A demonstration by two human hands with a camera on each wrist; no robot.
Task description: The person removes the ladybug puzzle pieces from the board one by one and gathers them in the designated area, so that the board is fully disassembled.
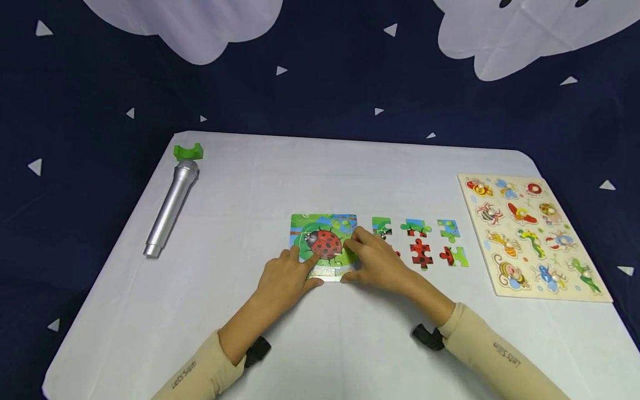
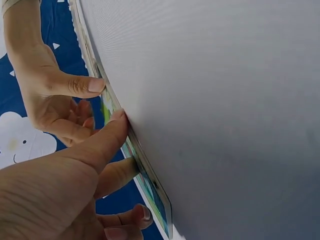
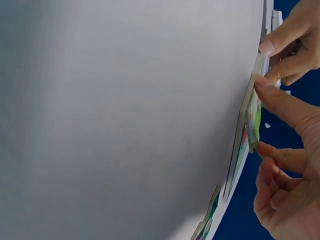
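Note:
A square ladybug puzzle board lies flat in the middle of the table, its front strip shining. My left hand rests at its front-left part, index finger on the picture and thumb against the front edge. At the front-right corner my right hand pinches a puzzle piece between thumb and index finger. That piece is tilted, with a green edge showing in the right wrist view. To the right lie loose jigsaw pieces in two rows, one partly hidden behind my right hand.
A wooden peg board with insect pictures lies at the right. On the left are a silver toy microphone and a green U-shaped block. The white table stands before a dark blue curtain.

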